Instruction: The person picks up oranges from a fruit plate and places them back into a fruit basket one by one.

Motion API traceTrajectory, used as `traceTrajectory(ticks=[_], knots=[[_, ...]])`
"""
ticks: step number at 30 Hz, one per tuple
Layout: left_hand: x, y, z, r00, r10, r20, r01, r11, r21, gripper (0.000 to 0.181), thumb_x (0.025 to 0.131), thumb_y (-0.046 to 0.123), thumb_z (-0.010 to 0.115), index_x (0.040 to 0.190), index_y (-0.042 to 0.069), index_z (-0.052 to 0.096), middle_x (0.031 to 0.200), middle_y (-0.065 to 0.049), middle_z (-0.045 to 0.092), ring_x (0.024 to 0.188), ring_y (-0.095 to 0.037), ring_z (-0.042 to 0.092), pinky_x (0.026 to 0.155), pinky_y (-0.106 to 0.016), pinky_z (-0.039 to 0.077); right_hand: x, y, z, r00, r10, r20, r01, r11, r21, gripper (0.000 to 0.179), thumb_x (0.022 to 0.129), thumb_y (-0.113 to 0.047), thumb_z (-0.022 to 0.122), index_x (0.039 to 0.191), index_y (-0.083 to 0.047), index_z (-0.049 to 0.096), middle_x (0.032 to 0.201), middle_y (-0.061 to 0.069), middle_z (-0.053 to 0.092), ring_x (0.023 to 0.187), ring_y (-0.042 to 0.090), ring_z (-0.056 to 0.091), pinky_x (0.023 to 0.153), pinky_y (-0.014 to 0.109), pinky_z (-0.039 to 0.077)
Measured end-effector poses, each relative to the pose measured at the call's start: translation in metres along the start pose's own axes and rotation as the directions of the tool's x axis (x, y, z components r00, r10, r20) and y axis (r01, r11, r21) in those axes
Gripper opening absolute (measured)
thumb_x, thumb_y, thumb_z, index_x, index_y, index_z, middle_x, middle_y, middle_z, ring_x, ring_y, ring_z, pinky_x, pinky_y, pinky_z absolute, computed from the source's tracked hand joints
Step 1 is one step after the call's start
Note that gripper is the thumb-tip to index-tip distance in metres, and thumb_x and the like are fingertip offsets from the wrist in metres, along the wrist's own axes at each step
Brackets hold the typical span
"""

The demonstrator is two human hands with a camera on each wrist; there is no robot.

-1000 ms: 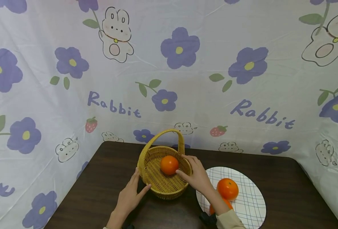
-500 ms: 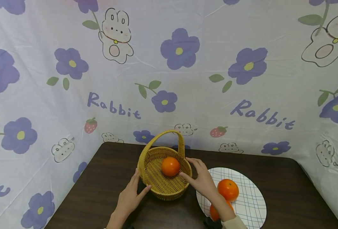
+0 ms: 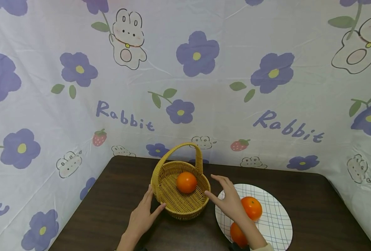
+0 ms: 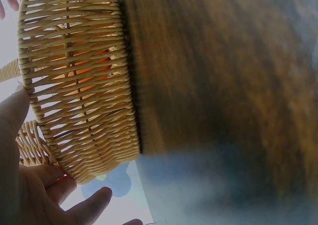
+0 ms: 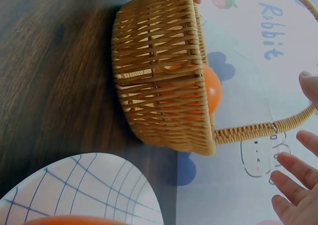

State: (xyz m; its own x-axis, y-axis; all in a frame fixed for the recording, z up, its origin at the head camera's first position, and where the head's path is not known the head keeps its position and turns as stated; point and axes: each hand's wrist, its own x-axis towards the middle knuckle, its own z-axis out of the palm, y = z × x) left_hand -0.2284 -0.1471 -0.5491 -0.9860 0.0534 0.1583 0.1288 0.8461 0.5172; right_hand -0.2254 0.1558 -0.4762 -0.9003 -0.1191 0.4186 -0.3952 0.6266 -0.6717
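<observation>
A yellow wicker basket with a tall arched handle stands upright on the dark table. Inside it lies one orange, toward the right of the basket floor. My left hand rests against the basket's left side, its fingers extended along the wall and its thumb at the front rim. In the left wrist view that thumb and a bent finger touch the weave. Just right of the basket, my right hand is in the air, thumb and fingers spread with nothing between them. Its forearm overlaps part of a second orange.
A round white plate with a blue grid pattern sits right of the basket, bearing that orange and another orange. Behind the table hangs a white cloth printed with flowers and rabbits.
My right hand has drawn back to the right, away from the orange in the basket and out past the rim. The left hand and basket have stayed put.
</observation>
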Motion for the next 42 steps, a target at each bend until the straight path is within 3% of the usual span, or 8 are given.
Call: traceTrajectory(ticks=[9, 19, 26, 33, 42], knots=[[0.0, 0.001, -0.001, 1.0, -0.016, 0.003, 0.016, 1.0, -0.005, 0.084, 0.085, 0.065, 0.048, 0.15, 0.03, 0.01, 0.155, 0.004, 0.017, 0.121, -0.032, 0.05, 0.065, -0.045, 0.048, -0.007, 0.003, -0.009, 1.0, 0.006, -0.029, -0.005, 1.0, 0.027, 0.057, 0.08, -0.038, 0.072, 0.131, -0.022, 0.051, 0.13, 0.004, 0.049, 0.122, 0.028, 0.045, 0.095, 0.055, 0.038], [0.0, 0.001, -0.001, 1.0, -0.011, 0.006, 0.011, 1.0, -0.028, 0.083, 0.085, 0.064, 0.048, 0.15, 0.029, 0.011, 0.155, 0.002, 0.018, 0.117, -0.034, 0.052, 0.054, -0.036, 0.044, -0.015, 0.009, -0.017, 0.999, 0.022, -0.036, -0.021, 0.999, 0.027, 0.059, 0.08, -0.038, 0.071, 0.133, -0.02, 0.05, 0.132, 0.005, 0.048, 0.123, 0.03, 0.043, 0.095, 0.056, 0.038], [0.0, 0.001, 0.0, 1.0, -0.01, 0.002, 0.01, 1.0, -0.02, 0.083, 0.085, 0.065, 0.047, 0.15, 0.029, 0.011, 0.154, 0.003, 0.018, 0.119, -0.033, 0.051, 0.064, -0.045, 0.048, -0.02, 0.01, -0.022, 0.999, 0.02, -0.042, -0.019, 1.0, 0.023, 0.06, 0.08, -0.038, 0.071, 0.133, -0.02, 0.049, 0.132, 0.006, 0.049, 0.123, 0.03, 0.042, 0.095, 0.056, 0.037], [0.002, 0.001, -0.001, 1.0, -0.003, 0.001, 0.003, 1.0, -0.031, 0.083, 0.085, 0.063, 0.049, 0.15, 0.028, 0.011, 0.155, 0.003, 0.017, 0.117, -0.033, 0.053, 0.058, -0.039, 0.047, -0.025, 0.013, -0.026, 0.999, 0.012, -0.047, -0.012, 1.0, 0.012, 0.062, 0.081, -0.034, 0.072, 0.135, -0.017, 0.047, 0.132, 0.009, 0.05, 0.122, 0.031, 0.044, 0.094, 0.057, 0.038], [0.001, 0.0, 0.001, 1.0, -0.005, 0.003, 0.005, 0.999, -0.035, 0.083, 0.086, 0.064, 0.048, 0.15, 0.028, 0.01, 0.155, 0.004, 0.016, 0.119, -0.032, 0.052, 0.056, -0.038, 0.046, -0.035, 0.017, -0.033, 0.997, 0.075, -0.035, -0.074, 0.996, 0.042, 0.061, 0.081, -0.035, 0.072, 0.135, -0.018, 0.047, 0.132, 0.01, 0.048, 0.122, 0.031, 0.044, 0.094, 0.058, 0.038]])
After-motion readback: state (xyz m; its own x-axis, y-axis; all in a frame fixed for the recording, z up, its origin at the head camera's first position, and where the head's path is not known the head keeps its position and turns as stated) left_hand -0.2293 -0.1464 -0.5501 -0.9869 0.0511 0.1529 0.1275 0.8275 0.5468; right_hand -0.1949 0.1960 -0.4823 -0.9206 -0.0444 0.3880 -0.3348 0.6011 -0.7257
